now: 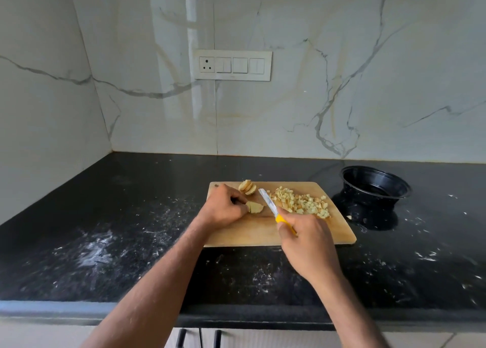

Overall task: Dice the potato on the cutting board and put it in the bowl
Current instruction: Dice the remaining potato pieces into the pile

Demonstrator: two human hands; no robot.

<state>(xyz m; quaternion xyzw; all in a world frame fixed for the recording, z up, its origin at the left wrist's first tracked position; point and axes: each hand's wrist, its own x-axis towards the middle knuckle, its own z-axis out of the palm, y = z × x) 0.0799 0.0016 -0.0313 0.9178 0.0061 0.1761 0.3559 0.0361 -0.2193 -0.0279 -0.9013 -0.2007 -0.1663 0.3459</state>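
home kitchen: black counter [131,216], marble-look backsplash [289,97].
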